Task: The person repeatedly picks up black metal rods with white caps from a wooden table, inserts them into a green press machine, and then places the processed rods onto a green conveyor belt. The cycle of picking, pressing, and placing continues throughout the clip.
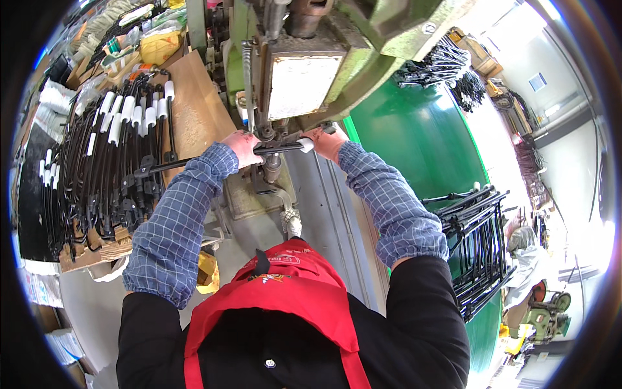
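Observation:
My left hand (pixel 244 148) grips a black metal tube (pixel 182 164) beneath the head of a green press (pixel 350 63). The tube runs out to the left past my forearm and ends near a black bracket (pixel 146 167). Around its right end sits a white sleeve (pixel 306 144). My right hand (pixel 325 142) is at that end, its fingers closed around a dark part by the press tooling (pixel 267 133); what exactly they hold is partly hidden. Below the tube stands a metal post (pixel 272 167) of the press.
On the left, a bench with cardboard (pixel 194 97) carries a pile of black tubes (pixel 112 160), several with white sleeves. A green table (pixel 413 131) on the right bears stacked black frames (pixel 478 243) and more metal parts (pixel 437 68). The press base (pixel 257 194) stands before me.

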